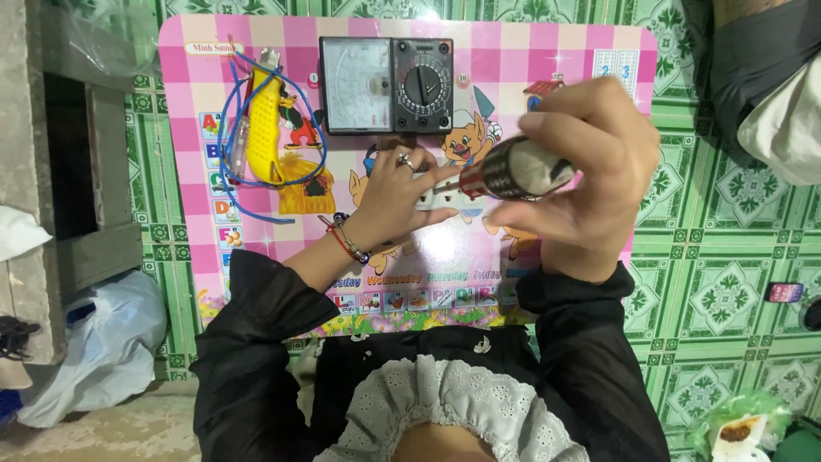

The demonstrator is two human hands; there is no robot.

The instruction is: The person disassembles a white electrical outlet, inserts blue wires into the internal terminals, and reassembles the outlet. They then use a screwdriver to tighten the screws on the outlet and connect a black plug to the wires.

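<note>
While gripped, screwdriver (pixel 505 174): striped red-black handle.

The right hand (pixel 590 184) grips a screwdriver with a striped, translucent handle (pixel 513 171), its tip meeting a small white plastic block (pixel 436 198) pinned under the ringed left hand (pixel 395 198) on a pink cartoon-printed board (pixel 564 60).

Glossy printed plastic is seen on the pink table top (pixel 547 60). At 12 o'clock, the meter (pixel 386 84) is cased in matt black plastic with a clear shiny window. A glossy striped plastic screwdriver handle (pixel 513 171) is gripped in the right hand (pixel 590 171). Smooth yellow plastic tool (pixel 265 128), blue rubbery wire (pixel 229 128), glazed green floor tiles (pixel 727 257) are noted.
</note>
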